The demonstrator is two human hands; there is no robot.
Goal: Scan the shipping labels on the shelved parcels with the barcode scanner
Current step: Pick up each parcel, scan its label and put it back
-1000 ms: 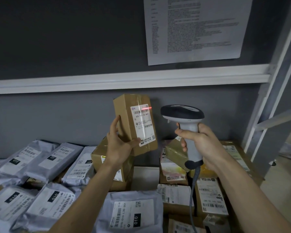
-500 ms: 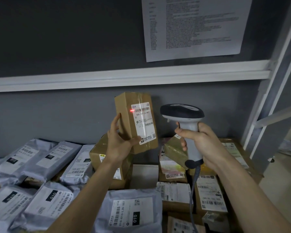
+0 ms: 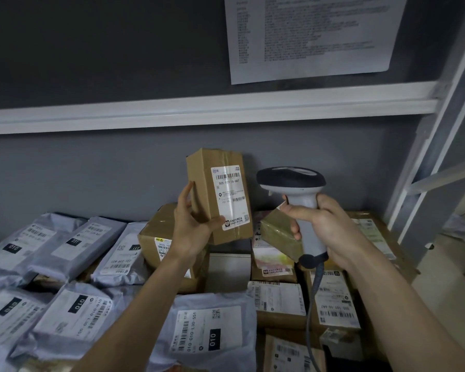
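My left hand holds a small brown cardboard box upright above the shelf, thumb under its white shipping label, which faces me. My right hand grips the handle of a barcode scanner with a dark head and white body, just right of the box. Its head faces away from me, toward the wall. Its grey cable hangs down over the parcels. No red scan line shows on the label.
Grey poly mailers with labels cover the shelf's left and front. Brown boxes are stacked behind and to the right. A white shelf rail runs overhead, a printed sheet hangs above, and white frame posts stand at right.
The red scan dot moved from right to left across the box's barcode and is now gone. Both hands and the box stay almost where they were.
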